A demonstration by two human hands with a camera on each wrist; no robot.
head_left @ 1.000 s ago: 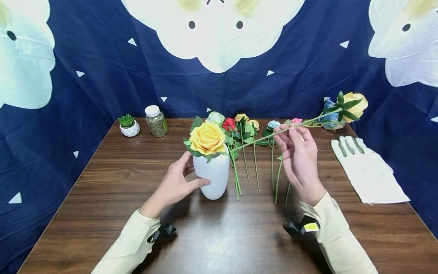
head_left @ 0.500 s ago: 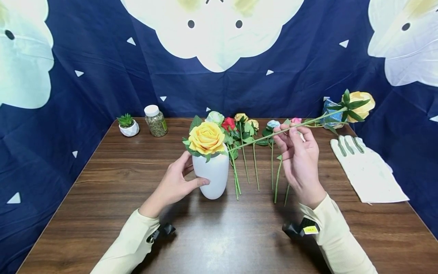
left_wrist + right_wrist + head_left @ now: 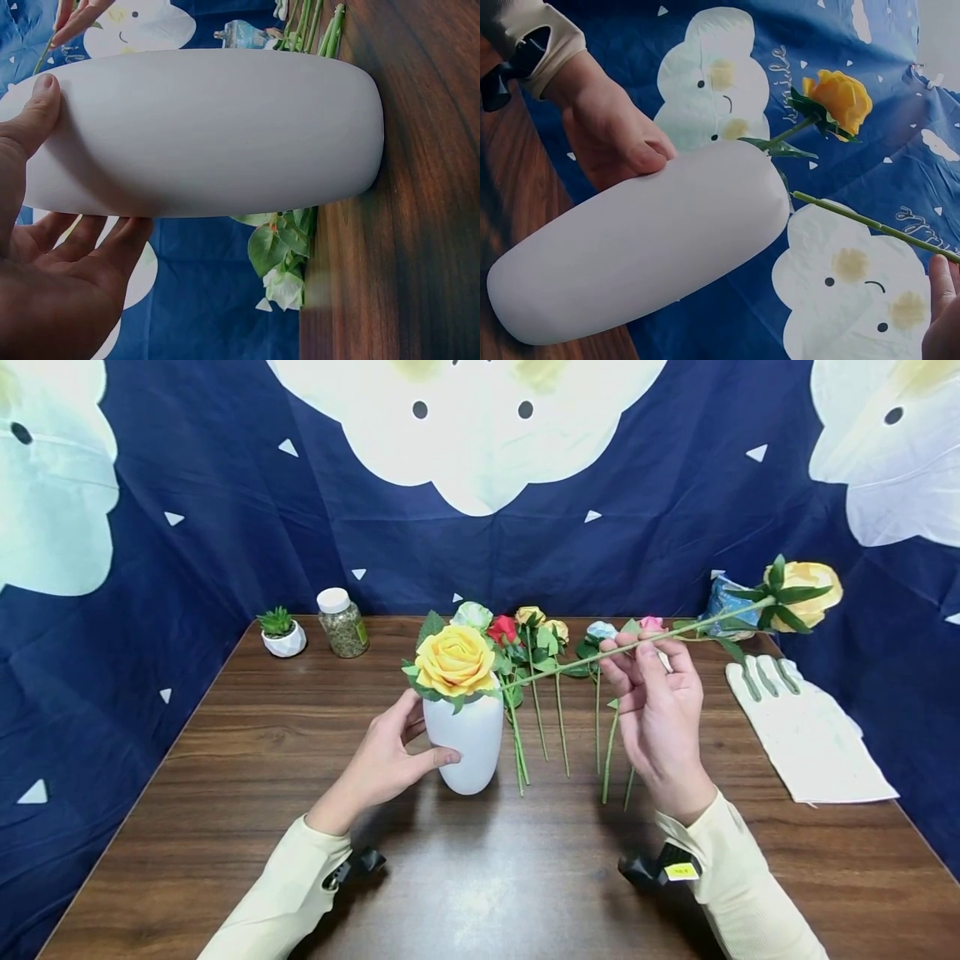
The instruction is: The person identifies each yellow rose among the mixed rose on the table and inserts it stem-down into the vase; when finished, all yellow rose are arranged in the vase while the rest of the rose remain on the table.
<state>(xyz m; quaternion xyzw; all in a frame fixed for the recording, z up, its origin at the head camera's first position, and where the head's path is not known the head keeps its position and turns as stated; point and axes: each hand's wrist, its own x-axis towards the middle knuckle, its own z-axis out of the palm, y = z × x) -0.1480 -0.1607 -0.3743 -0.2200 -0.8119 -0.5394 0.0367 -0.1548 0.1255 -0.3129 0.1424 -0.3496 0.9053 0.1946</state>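
Note:
My left hand [image 3: 382, 760] grips a white vase [image 3: 468, 747] around its side, thumb across the front and fingers behind. A deep-yellow rose [image 3: 454, 660] stands in the vase, its bloom and leaves above the mouth. Between thumb and fingers, my right hand [image 3: 660, 718] pinches the long green stem of a paler yellow rose [image 3: 802, 597]. That rose lies nearly level, bloom out to the right. Its cut stem end [image 3: 41, 58] is hidden in the left wrist view; in the right wrist view the stem [image 3: 840, 212] ends just beside the vase's mouth.
Several roses lie behind and right of the vase, including a red rose [image 3: 502, 629] and a pink rose [image 3: 651, 623]. White gloves [image 3: 810, 743] lie at the right edge. A small potted succulent [image 3: 283, 639] and a jar with a white lid [image 3: 343, 627] stand back left.
The paler rose's bloom has shifted to the right, and my right hand has moved slightly the same way. My left hand and the vase have stayed in place.

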